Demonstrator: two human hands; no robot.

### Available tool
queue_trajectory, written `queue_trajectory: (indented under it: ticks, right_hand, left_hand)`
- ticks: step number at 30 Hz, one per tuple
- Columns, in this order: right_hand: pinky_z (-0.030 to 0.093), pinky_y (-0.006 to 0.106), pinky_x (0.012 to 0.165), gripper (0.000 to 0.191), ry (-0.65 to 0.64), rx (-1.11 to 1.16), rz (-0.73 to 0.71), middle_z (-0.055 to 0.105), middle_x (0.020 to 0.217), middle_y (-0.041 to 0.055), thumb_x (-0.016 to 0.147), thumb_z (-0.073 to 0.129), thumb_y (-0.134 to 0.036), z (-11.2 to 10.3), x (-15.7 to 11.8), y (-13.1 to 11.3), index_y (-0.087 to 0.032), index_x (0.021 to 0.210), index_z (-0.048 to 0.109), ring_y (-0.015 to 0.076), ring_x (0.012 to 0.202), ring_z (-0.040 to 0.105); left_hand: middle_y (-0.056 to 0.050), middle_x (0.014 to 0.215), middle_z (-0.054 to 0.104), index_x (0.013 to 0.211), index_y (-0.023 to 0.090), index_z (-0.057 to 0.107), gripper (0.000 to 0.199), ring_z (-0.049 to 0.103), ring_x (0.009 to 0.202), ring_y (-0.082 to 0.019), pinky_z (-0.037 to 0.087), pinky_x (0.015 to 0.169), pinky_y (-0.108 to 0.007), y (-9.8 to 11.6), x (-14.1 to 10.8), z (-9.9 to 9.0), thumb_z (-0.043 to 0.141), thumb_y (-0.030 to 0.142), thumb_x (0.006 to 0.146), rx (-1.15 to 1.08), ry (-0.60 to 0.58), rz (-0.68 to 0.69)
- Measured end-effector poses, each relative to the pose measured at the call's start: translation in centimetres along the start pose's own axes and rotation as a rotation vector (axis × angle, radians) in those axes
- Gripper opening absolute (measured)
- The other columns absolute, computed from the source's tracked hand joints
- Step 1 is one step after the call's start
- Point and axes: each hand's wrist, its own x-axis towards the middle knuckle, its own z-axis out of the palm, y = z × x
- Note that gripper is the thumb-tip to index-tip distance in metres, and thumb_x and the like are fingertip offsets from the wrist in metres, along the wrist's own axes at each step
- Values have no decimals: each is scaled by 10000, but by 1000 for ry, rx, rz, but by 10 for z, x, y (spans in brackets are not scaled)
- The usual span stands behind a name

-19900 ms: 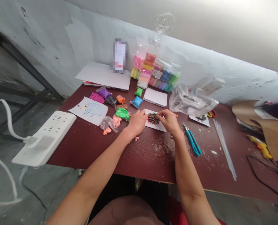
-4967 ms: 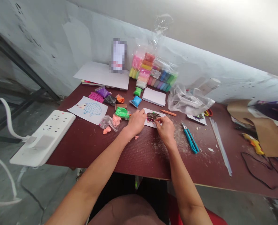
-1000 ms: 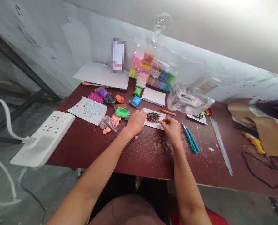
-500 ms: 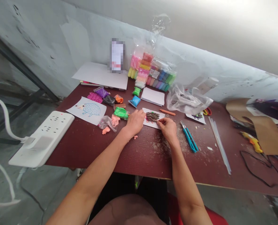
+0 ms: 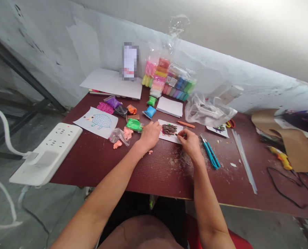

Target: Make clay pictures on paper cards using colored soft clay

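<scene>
A craft workshop, shown by clay packs (image 5: 157,77), a utility knife (image 5: 210,155) and a glue gun (image 5: 280,162).

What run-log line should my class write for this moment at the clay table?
left hand: on white paper card | right hand: at dark brown clay strips | nearby: teal craft knife

— What lies along the left edge of the table (image 5: 97,166)?

— A power strip (image 5: 46,154) just beside that edge, and a hedgehog drawing (image 5: 95,122) on the table near it.

— And the middle?

— A card (image 5: 169,122) with clay pieces (image 5: 169,129) on it, a paper stack (image 5: 169,106) just behind, clay packets (image 5: 134,125) to its left.

— Back edge?

— A clay bag (image 5: 159,77) against the wall (image 5: 65,45).

— Right?

— A utility knife (image 5: 209,154), then glue sticks (image 5: 243,160), then a glue gun (image 5: 280,162) beside a cardboard sheet (image 5: 294,148).
</scene>
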Motion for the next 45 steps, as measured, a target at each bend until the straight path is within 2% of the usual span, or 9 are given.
queue_trajectory:
  ticks: [5,10,16,32,39,45]
  right_hand:
    - [453,320,741,210,47,65,-1,804,852,75,804,609,-270,5,1,0,-197,846,801,219,741,681]
    - [448,320,703,222,80,59,12,802,821,76,813,661,-340,12,2,2,-196,864,821,218,693,663]
    - [468,336,748,215,88,-7,-14,814,910,98,843,639,-298,16,3,3,-200,890,824,224,735,665]
    - [460,332,760,219,64,-99,20,808,918,91,879,625,-290,22,1,-5,-200,930,818,233,774,669]
    - [459,327,762,214,67,-74,18,809,923,85,876,622,-279,23,1,-6,-204,927,815,222,770,669]
    - [471,332,759,207,116,-2,8,809,926,84,867,642,-336,21,-2,-3,-206,905,799,215,741,651]
  left_hand:
    - [-126,1298,687,1217,128,734,352,609,1182,-269,517,980,-372,0,0,-2,422,90,1059,-4,-15,1]
    - [-129,1286,687,1207,136,736,339,610,1174,-261,520,974,-362,0,0,-1,433,97,1059,-12,-4,0]
    - [-126,1277,688,1207,144,736,343,608,1168,-256,517,964,-348,0,1,1,432,96,1056,-6,4,2]
    - [-140,1272,682,1213,138,742,375,608,1178,-270,520,965,-369,1,0,-1,399,104,1066,5,-22,9]
    - [-135,1246,692,1176,137,755,363,613,1153,-264,518,958,-359,-1,2,3,415,100,1057,16,-4,25]
    - [-131,1245,695,1183,148,752,366,612,1152,-262,523,951,-358,-1,1,2,418,89,1048,-4,16,9]
